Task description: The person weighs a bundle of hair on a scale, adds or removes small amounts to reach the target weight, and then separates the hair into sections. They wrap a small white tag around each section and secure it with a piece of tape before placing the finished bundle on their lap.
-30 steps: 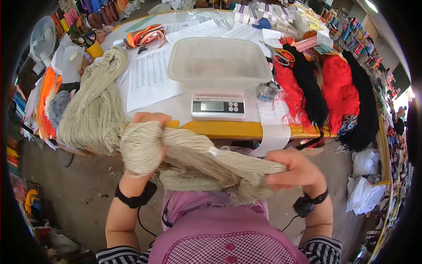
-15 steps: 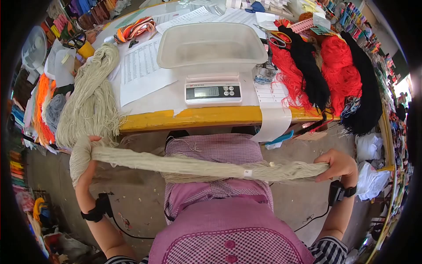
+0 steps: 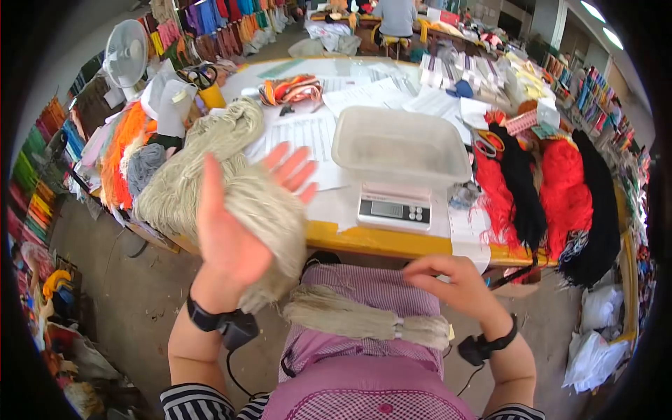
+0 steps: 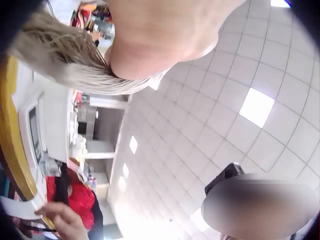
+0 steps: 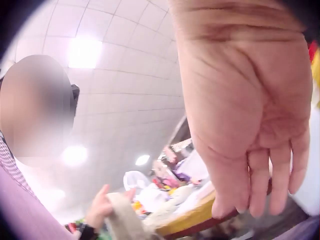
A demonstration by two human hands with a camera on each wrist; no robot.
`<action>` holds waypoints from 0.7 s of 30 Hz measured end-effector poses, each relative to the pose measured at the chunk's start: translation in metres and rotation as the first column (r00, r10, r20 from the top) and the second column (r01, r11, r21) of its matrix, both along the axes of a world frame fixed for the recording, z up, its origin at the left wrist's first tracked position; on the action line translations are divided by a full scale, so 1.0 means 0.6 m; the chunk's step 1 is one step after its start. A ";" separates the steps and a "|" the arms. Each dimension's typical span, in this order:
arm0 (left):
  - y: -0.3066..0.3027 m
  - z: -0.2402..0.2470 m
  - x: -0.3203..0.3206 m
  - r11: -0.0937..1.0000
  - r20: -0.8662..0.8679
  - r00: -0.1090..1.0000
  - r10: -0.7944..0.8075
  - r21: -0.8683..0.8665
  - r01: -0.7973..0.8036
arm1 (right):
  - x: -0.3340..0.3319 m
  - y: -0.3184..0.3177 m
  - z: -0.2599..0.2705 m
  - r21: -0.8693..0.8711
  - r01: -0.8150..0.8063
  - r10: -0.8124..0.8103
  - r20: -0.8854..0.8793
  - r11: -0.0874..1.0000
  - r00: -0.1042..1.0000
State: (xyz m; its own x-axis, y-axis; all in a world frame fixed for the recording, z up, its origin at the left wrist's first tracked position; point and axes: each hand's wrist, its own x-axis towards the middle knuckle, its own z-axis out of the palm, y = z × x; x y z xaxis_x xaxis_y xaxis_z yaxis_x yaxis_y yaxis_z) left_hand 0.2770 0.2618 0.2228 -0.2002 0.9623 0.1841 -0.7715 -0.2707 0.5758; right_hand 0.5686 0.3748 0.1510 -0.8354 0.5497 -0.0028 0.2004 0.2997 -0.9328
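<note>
A beige yarn skein (image 3: 273, 220) loops across my left hand (image 3: 234, 241), which is raised palm-up with fingers spread straight. Its strands pass between thumb and fingers and drape below the wrist. In the left wrist view the same yarn (image 4: 90, 75) wraps beside the heel of the hand. My right hand (image 3: 455, 283) is held over the lap, bare, with loosely extended fingers; the right wrist view shows its palm (image 5: 225, 110) holding nothing. Across the lap on the checked apron lies a second beige skein (image 3: 350, 316), with a pale band near its right end.
On the table ahead stands a digital scale (image 3: 395, 208) bearing a translucent plastic tub (image 3: 402, 168). A large beige yarn bundle (image 3: 175, 189) hangs over the front left edge. Red yarn (image 3: 563, 189), black yarn (image 3: 518, 182) and scissors (image 3: 490, 143) lie at the right. Printed sheets (image 3: 301, 136) are behind.
Both hands had a skein stretched between them. My right hand has let go and come inward; the left has risen toward the table, fingers opened, yarn draped over it. The view has tilted up.
</note>
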 end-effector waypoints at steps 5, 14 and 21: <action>0.049 0.004 0.043 0.998 -0.554 0.832 -0.001 -0.055 -0.036 | -0.149 -0.022 0.039 0.341 0.183 -0.031 -0.407 0.922 0.913; 0.042 -0.024 0.011 0.911 -0.448 0.861 -0.239 -0.411 0.039 | -0.165 0.036 0.027 -0.217 0.001 -0.082 -0.361 0.976 0.929; 0.057 -0.043 0.029 0.947 -0.254 0.931 -0.262 -0.255 0.196 | -0.166 0.014 0.040 -0.526 -0.108 -0.094 -0.342 0.843 0.935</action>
State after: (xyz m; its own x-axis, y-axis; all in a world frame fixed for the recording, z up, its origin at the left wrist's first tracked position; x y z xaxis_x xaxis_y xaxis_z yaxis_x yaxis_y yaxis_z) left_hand 0.2942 0.2962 0.1968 0.0591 0.9980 -0.0226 -0.5949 0.0534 0.8020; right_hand 0.4693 0.3830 0.1750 -0.8414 0.5404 -0.0055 -0.1604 -0.2594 -0.9524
